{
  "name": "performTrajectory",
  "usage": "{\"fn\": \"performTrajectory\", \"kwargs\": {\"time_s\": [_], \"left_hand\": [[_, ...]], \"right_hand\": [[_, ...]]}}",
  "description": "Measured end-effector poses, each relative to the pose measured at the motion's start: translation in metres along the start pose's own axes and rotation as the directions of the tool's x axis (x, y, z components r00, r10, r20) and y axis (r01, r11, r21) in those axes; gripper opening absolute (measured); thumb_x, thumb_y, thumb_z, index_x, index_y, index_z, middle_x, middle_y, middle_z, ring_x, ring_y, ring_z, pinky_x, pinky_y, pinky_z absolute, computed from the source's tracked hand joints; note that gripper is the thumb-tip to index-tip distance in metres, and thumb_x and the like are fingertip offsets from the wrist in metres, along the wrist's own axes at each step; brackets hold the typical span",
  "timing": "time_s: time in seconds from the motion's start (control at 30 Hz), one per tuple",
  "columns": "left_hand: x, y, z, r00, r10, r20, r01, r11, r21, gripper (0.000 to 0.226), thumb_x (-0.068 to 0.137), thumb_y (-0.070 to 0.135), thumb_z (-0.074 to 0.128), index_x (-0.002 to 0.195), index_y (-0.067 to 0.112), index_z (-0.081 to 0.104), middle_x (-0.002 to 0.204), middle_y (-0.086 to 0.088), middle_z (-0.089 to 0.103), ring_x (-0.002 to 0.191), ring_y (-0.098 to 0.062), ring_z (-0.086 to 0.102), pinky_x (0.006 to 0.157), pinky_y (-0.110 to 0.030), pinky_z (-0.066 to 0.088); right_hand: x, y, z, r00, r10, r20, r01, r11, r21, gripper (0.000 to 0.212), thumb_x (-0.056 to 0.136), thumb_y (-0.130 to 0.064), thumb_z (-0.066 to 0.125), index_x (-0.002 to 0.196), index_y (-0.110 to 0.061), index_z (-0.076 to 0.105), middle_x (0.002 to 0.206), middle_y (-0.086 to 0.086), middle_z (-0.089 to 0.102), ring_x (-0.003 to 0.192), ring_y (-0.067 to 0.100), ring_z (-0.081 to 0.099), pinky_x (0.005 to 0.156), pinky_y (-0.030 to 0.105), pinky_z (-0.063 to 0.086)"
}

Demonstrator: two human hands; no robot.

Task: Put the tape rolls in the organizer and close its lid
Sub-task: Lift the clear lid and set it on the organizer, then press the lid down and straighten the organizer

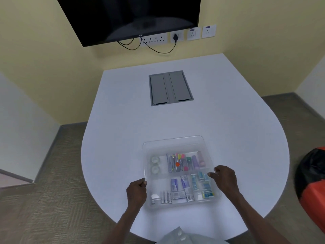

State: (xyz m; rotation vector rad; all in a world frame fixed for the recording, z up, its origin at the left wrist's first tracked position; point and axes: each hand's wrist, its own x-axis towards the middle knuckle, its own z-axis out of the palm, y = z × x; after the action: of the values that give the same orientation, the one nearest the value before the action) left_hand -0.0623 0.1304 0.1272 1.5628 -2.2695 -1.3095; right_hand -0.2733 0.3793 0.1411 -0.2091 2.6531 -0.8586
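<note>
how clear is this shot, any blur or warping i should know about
Head view: soft overall, small items inside the organizer smeared and unreadable; wide-angle lens bows the table edge and tilts the walls; the dark TV screen carries a faint reflection; lighting even, with little shadow under the left hand or right hand.

Small logo on TV (130,16) bezel, illegible; no other readable text.

White rounded table (123,120) carried a clear plastic organizer (179,205) at its near edge. Beyond the organizer, toward the wall, a grey double-flap panel (170,88) sat flush in the tabletop.
</note>
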Motion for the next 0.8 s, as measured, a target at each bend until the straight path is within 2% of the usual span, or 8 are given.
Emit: {"fn": "performTrajectory", "kwargs": {"time_s": [0.1, 0.17, 0.27, 0.43, 0.57, 0.63, 0.7, 0.8], "left_hand": [[-0.004, -0.001, 0.004, 1.0, -0.024, 0.018, 0.023, 0.998, 0.061, 0.027, 0.101, 0.015, 0.053, 0.1, 0.004, 0.078, 0.096, -0.015, 0.075, 0.098, -0.032, 0.069, 0.077, -0.026, 0.046], [-0.007, 0.0, 0.005, 1.0, -0.025, 0.006, 0.024, 0.994, 0.11, 0.027, 0.1, 0.014, 0.052, 0.108, 0.007, 0.078, 0.105, -0.016, 0.075, 0.105, -0.032, 0.069, 0.079, -0.028, 0.046], [-0.009, 0.002, 0.006, 1.0, -0.018, -0.002, 0.018, 0.986, 0.169, 0.027, 0.099, 0.013, 0.053, 0.107, 0.01, 0.078, 0.102, -0.013, 0.075, 0.101, -0.029, 0.069, 0.076, -0.028, 0.047], [-0.014, 0.002, 0.009, 0.998, -0.053, -0.02, 0.055, 0.988, 0.143, 0.032, 0.099, 0.009, 0.053, 0.125, 0.006, 0.07, 0.131, -0.013, 0.067, 0.128, -0.027, 0.06, 0.103, -0.03, 0.045], [-0.019, -0.004, 0.012, 0.996, -0.089, -0.023, 0.091, 0.992, 0.09, 0.033, 0.099, 0.007, 0.053, 0.129, 0.003, 0.066, 0.135, -0.015, 0.065, 0.131, -0.029, 0.058, 0.108, -0.033, 0.043], [-0.021, -0.007, 0.011, 0.997, -0.08, -0.003, 0.08, 0.992, 0.097, 0.033, 0.1, 0.01, 0.053, 0.13, 0.003, 0.066, 0.134, -0.016, 0.066, 0.13, -0.029, 0.059, 0.11, -0.034, 0.043], [-0.022, -0.01, 0.01, 0.998, -0.063, 0.019, 0.06, 0.991, 0.117, 0.034, 0.101, 0.013, 0.053, 0.131, 0.004, 0.065, 0.133, -0.015, 0.067, 0.13, -0.029, 0.059, 0.109, -0.033, 0.042], [-0.024, -0.012, 0.008, 0.997, -0.06, 0.049, 0.053, 0.99, 0.128, 0.037, 0.101, 0.015, 0.054, 0.136, 0.007, 0.062, 0.128, -0.012, 0.07, 0.127, -0.027, 0.061, 0.107, -0.032, 0.042]], "right_hand": [[0.0, 0.006, 0.002, 1.0, 0.004, 0.026, -0.003, 0.999, -0.038, 0.046, 0.075, -0.023, 0.08, 0.049, -0.02, 0.042, 0.055, -0.004, 0.047, 0.063, 0.026, 0.049, 0.053, 0.027, 0.033], [0.0, 0.009, 0.004, 0.999, -0.011, 0.033, 0.013, 0.998, -0.059, 0.057, 0.075, -0.021, 0.079, 0.046, -0.021, 0.029, 0.052, -0.006, 0.038, 0.06, 0.023, 0.041, 0.052, 0.028, 0.028], [0.001, 0.012, 0.004, 0.999, -0.012, 0.043, 0.014, 0.998, -0.053, 0.056, 0.076, -0.02, 0.078, 0.046, -0.023, 0.031, 0.056, -0.001, 0.045, 0.063, 0.023, 0.044, 0.059, 0.027, 0.029], [0.0, 0.013, 0.004, 0.999, -0.01, 0.038, 0.013, 0.997, -0.076, 0.052, 0.077, -0.017, 0.077, 0.048, -0.013, 0.034, 0.051, 0.005, 0.04, 0.059, 0.028, 0.04, 0.053, 0.029, 0.025], [-0.003, 0.016, 0.005, 0.997, 0.036, 0.069, -0.032, 0.998, -0.061, 0.029, 0.08, -0.019, 0.075, 0.058, -0.012, 0.057, 0.077, 0.015, 0.065, 0.079, 0.035, 0.062, 0.066, 0.024, 0.034], [-0.006, 0.016, 0.005, 0.996, 0.053, 0.071, -0.048, 0.996, -0.071, 0.016, 0.081, -0.022, 0.075, 0.083, -0.007, 0.072, 0.096, 0.013, 0.072, 0.092, 0.034, 0.066, 0.07, 0.025, 0.04], [-0.007, 0.017, 0.006, 0.995, 0.07, 0.067, -0.065, 0.995, -0.079, 0.028, 0.082, -0.026, 0.075, 0.104, -0.009, 0.072, 0.11, 0.01, 0.072, 0.103, 0.032, 0.066, 0.08, 0.03, 0.047], [-0.007, 0.014, 0.003, 0.993, 0.104, 0.057, -0.099, 0.992, -0.08, 0.027, 0.083, -0.025, 0.073, 0.107, -0.013, 0.072, 0.117, 0.007, 0.07, 0.107, 0.03, 0.065, 0.087, 0.032, 0.049]]}}
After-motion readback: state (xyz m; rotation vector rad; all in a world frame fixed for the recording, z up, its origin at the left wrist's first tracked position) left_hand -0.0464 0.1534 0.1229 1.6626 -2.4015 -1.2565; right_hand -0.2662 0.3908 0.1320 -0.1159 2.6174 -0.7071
